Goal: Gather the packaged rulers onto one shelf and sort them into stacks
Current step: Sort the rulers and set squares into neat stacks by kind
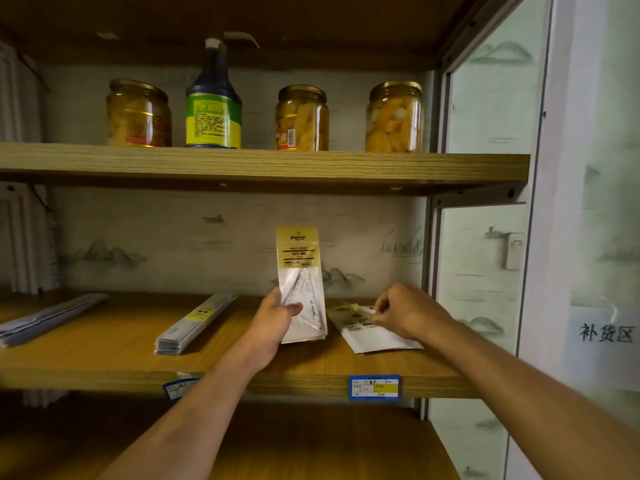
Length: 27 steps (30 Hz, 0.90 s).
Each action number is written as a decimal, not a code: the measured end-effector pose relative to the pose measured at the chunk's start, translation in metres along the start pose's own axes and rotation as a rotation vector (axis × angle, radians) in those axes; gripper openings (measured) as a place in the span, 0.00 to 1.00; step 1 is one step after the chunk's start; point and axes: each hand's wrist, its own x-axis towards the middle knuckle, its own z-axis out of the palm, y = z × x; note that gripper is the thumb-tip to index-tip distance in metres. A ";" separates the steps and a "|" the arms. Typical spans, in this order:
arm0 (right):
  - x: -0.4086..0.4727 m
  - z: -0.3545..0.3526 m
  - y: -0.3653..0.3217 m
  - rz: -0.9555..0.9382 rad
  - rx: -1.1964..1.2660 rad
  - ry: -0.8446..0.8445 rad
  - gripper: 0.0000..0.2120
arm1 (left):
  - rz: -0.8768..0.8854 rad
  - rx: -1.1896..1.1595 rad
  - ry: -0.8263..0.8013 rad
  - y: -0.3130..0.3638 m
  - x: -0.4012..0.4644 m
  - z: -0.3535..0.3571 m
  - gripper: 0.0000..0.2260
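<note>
My left hand (275, 315) grips a stack of packaged set squares (300, 271) and holds it upright on the middle shelf (242, 379). To its right, my right hand (403, 311) pinches the top of another set-square package (372, 332) that lies flat on the shelf. A stack of long packaged rulers (194, 323) lies at the shelf's centre left. Another stack of long rulers (48, 318) lies at the far left.
The shelf above (263, 166) carries three jars of preserved fruit (394, 116) and a dark bottle (213, 98). Blue price tags (374, 387) hang on the middle shelf's front edge. A white panel with a paper sign (604, 332) stands to the right. A lower shelf sits below.
</note>
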 end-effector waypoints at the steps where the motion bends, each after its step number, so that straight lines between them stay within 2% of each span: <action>1: 0.000 -0.004 0.001 -0.002 -0.025 0.065 0.07 | 0.000 0.001 -0.003 0.000 0.000 0.000 0.17; 3: 0.001 -0.010 0.005 -0.003 -0.063 0.140 0.08 | 0.000 0.001 -0.013 0.000 -0.001 0.000 0.16; 5: 0.002 -0.013 0.009 0.015 -0.063 0.132 0.10 | -0.001 -0.002 -0.013 -0.001 0.000 0.000 0.16; 8: 0.004 -0.019 0.014 0.041 0.046 0.164 0.16 | -0.008 -0.013 -0.006 -0.001 0.000 -0.001 0.16; 10: 0.003 -0.025 0.013 0.068 0.249 0.241 0.18 | -0.009 -0.030 0.003 -0.001 0.000 -0.001 0.15; 12: 0.001 -0.028 0.006 0.105 0.560 0.264 0.17 | -0.009 -0.034 0.000 0.000 -0.001 -0.002 0.15; 14: -0.003 -0.026 -0.009 0.130 0.868 0.173 0.14 | -0.015 -0.027 -0.021 0.000 -0.002 -0.003 0.14; 16: -0.006 -0.018 -0.024 0.120 0.998 0.070 0.11 | -0.004 0.001 -0.055 0.001 -0.004 -0.002 0.13; 20: 0.001 0.010 -0.039 0.094 1.018 0.059 0.08 | 0.048 0.026 -0.112 0.001 -0.009 0.002 0.12; 25: 0.011 0.034 -0.050 0.077 0.835 0.121 0.12 | 0.066 -0.007 -0.128 0.000 -0.007 0.001 0.09; 27: 0.012 0.036 -0.053 0.056 0.764 0.147 0.13 | 0.105 0.035 -0.170 -0.001 -0.006 -0.001 0.11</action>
